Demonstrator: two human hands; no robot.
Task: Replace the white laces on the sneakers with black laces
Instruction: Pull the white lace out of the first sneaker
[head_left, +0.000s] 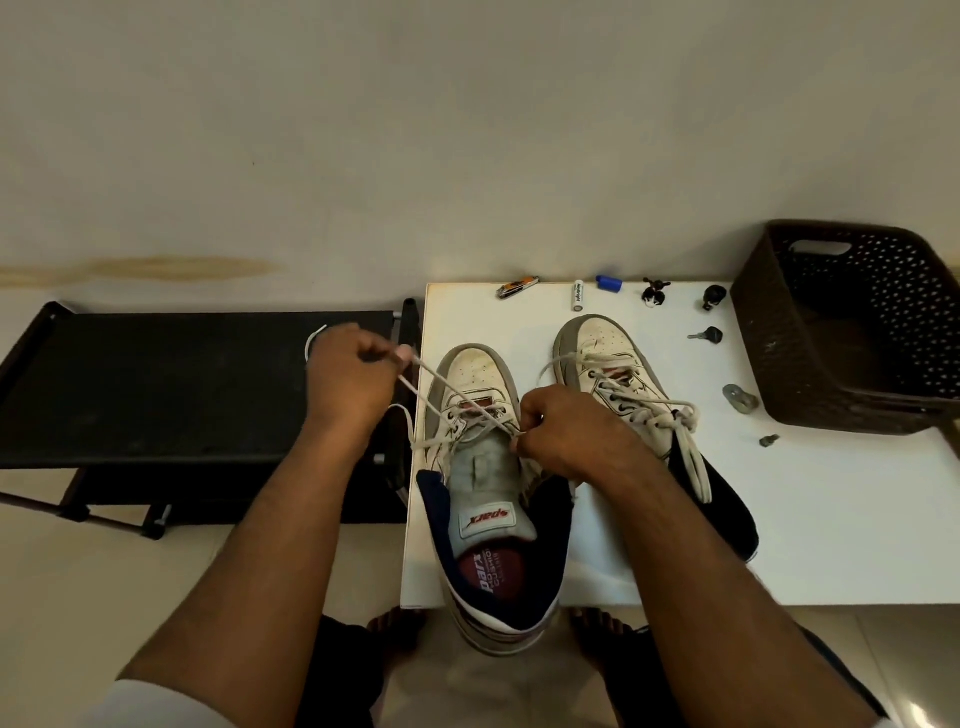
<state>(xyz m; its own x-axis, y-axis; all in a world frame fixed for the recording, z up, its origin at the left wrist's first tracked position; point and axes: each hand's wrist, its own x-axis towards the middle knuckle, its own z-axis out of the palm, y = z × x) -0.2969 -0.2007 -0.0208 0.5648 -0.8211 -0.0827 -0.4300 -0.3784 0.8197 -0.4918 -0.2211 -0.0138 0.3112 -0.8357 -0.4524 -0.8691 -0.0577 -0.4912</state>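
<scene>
Two white sneakers stand on a white table (810, 519), toes pointing away from me. The left sneaker (480, 467) has its tongue pulled up and only its lower eyelets still carry white lace (431, 376). My left hand (350, 382) pinches that lace and holds it stretched out to the left, over a black bench. My right hand (563, 434) grips the lace at the sneaker's right eyelets. The right sneaker (623, 387) is fully laced in white, its loose ends hanging over its side. No black laces are in view.
A dark woven basket (852, 332) sits at the table's right end. Small items lie along the far edge: a nail clipper (516, 287), a battery (578, 295), a blue cap (609, 283), keys and metal bits. A black bench (171, 384) stands to the left.
</scene>
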